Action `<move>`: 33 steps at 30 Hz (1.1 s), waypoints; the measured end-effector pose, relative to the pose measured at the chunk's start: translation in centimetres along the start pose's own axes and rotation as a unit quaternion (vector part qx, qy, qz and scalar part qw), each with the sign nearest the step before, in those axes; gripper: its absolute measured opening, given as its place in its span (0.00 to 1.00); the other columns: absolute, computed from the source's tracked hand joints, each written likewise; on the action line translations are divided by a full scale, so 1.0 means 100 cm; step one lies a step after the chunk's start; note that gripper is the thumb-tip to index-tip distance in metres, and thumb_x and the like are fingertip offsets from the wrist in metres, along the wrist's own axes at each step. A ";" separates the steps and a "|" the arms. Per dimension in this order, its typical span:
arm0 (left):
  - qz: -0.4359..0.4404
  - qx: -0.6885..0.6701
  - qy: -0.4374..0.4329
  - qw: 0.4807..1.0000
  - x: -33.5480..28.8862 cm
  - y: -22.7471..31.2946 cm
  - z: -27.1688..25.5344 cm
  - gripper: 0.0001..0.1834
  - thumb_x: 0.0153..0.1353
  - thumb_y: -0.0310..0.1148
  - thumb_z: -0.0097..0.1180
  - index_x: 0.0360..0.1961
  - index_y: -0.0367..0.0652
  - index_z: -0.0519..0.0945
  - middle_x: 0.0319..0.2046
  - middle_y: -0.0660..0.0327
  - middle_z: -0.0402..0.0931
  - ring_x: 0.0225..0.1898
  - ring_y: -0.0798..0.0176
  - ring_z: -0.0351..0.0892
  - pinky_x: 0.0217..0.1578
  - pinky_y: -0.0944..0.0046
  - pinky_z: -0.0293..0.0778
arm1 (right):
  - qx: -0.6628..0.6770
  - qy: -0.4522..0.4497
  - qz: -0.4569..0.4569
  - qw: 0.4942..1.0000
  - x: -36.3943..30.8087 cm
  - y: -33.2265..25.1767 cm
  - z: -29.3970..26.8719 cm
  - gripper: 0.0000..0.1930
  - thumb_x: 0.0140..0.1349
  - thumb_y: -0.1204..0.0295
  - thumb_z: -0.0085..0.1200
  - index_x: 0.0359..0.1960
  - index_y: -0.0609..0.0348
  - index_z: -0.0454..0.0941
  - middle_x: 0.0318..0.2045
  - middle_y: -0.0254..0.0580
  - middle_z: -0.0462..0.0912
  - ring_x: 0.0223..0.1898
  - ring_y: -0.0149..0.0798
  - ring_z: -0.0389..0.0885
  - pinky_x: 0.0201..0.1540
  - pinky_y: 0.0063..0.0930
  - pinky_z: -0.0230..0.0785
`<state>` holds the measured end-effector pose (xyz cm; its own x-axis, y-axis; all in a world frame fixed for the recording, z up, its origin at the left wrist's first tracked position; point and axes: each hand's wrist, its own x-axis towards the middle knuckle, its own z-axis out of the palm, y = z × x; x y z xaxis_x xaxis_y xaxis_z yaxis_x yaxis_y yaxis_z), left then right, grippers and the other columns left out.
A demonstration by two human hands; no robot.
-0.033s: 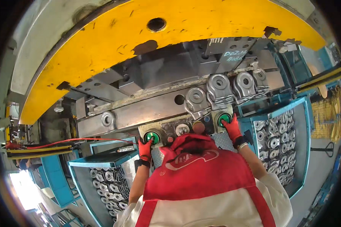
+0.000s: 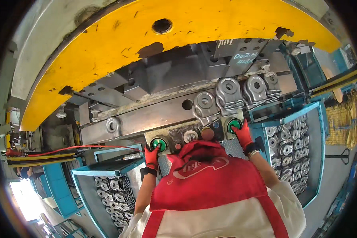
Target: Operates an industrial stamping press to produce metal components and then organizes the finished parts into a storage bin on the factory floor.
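Observation:
Both my hands wear red gloves and rest at the two ends of a control panel (image 2: 168, 133). One finger of my left hand (image 2: 151, 157) touches the left green push button (image 2: 158, 143). My right hand (image 2: 244, 135) has a finger on the right green push button (image 2: 234, 124), with another finger stretched along the panel's side. Neither hand holds anything; some fingers are partly hidden. Behind the panel, several forged metal eye brackets (image 2: 229, 92) stand in stacks on the press's steel ledge (image 2: 154, 113). A single eye bracket (image 2: 113, 126) lies at its left end.
A yellow press beam (image 2: 210, 23) arches over dark die blocks (image 2: 174, 71). Blue bins of metal parts stand at left (image 2: 95, 172) and right (image 2: 321, 131). A red hose (image 2: 79, 146) runs in from the left. Between my hands sit a red button (image 2: 207, 133) and smaller controls.

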<state>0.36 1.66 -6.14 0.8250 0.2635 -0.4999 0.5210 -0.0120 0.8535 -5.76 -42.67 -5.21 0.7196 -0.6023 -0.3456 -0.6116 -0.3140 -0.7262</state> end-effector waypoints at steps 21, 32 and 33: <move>0.428 0.394 0.158 0.798 0.086 0.455 0.250 0.53 0.42 0.62 0.51 0.59 0.32 0.49 0.53 0.38 0.57 0.55 0.42 0.57 0.54 0.53 0.55 | 0.045 -0.041 0.002 0.998 -0.027 -0.049 -0.024 0.47 0.43 0.58 0.61 0.57 0.73 0.47 0.56 0.60 0.57 0.58 0.47 0.56 0.58 0.31 0.50; 0.298 0.563 -0.004 0.771 0.120 0.515 0.307 0.52 0.41 0.56 0.53 0.62 0.48 0.39 0.54 0.52 0.62 0.52 0.50 0.65 0.50 0.55 0.63 | -0.078 0.195 -0.148 0.966 -0.031 -0.110 -0.056 0.35 0.45 0.64 0.57 0.55 0.65 0.58 0.47 0.61 0.67 0.49 0.56 0.65 0.52 0.39 0.56; 0.231 0.448 0.096 0.859 0.126 0.504 0.303 0.54 0.39 0.56 0.54 0.62 0.46 0.39 0.52 0.50 0.65 0.51 0.52 0.67 0.49 0.56 0.64 | -0.095 0.205 -0.186 0.956 -0.028 -0.133 -0.056 0.35 0.45 0.64 0.57 0.55 0.64 0.57 0.48 0.60 0.66 0.49 0.56 0.64 0.52 0.39 0.55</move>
<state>43.63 -24.84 26.17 0.9824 0.1841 -0.0328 0.1786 -0.8719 0.4559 -1.47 -40.91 8.77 0.7333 -0.6477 0.2065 -0.4148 -0.6669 -0.6191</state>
